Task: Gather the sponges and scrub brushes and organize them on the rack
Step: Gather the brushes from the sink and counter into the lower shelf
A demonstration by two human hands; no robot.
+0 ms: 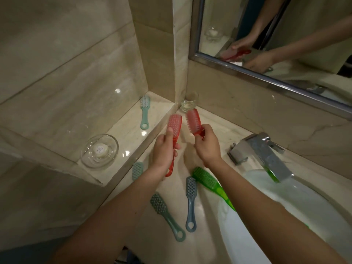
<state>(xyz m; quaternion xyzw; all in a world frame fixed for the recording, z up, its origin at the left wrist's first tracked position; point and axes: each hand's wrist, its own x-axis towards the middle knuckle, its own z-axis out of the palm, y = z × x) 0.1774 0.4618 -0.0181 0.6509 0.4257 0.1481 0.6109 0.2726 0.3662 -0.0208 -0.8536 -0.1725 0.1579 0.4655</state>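
Gripping pink brush in left hand, pinching red brush by handle tip in right hand; risks dropping it, through so thin a pinch, into sink at four o'clock.

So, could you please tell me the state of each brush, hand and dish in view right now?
Left hand: grips lighter red brush, in the air.
Right hand: grips darker red brush, in the air.
Teal brush: lying on ledge.
Green brush: lying at basin edge.
Blue brush: lying on counter, bristles up.
Grey-green brush: lying on counter, bristles up.
Glass dish: upright on ledge.
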